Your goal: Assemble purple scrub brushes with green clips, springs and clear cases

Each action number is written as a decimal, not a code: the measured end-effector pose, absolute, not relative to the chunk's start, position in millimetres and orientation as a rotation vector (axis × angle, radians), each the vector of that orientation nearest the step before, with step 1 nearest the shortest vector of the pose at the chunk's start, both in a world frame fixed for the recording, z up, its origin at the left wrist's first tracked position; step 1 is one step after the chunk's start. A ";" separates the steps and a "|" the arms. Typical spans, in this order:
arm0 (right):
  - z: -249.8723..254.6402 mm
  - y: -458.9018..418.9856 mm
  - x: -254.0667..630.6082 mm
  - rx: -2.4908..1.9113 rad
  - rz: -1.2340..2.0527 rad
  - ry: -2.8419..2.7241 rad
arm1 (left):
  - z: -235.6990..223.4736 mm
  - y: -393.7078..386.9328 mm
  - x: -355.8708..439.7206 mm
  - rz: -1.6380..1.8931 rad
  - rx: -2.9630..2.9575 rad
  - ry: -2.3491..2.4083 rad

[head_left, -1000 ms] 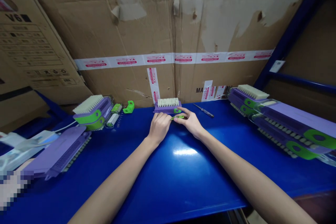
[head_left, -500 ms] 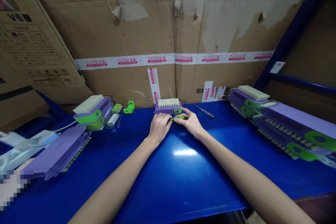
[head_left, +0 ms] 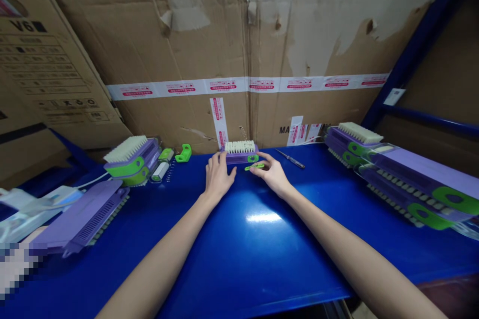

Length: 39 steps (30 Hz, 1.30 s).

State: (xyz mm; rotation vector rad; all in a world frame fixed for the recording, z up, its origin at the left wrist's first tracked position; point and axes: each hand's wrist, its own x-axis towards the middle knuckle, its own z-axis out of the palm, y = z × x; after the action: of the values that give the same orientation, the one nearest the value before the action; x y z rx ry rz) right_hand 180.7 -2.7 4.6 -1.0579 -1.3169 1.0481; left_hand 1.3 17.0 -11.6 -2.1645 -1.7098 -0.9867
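Green part (head_left: 248,168): we pinch it in our right hand (head_left: 275,174), just in front of the purple brush unit (head_left: 237,158). Our left hand (head_left: 218,175) has released it and moved, fingers spread, to the unit's left end; apparently the right alone now supports it.

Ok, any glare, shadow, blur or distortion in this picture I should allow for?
Head view: white glare on the glossy blue tabletop, darker shadow below the right hand; head view: purple-and-green bristled units at right look stretched and soft; head view: lower-left corner pixelated, small bright-green piece in that hand lacks fine detail.
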 end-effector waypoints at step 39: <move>2.9 14.3 209.6 -1.223 0.524 -1.087 | -1.1 7.6 -2.2 -0.518 -2.345 -1.364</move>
State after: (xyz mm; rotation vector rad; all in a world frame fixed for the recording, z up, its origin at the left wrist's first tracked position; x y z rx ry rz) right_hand 209.6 14.3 2.9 -1.2227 -1.0868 0.5240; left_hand -2.2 7.6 -1.1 -2.3449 -1.3639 -0.5176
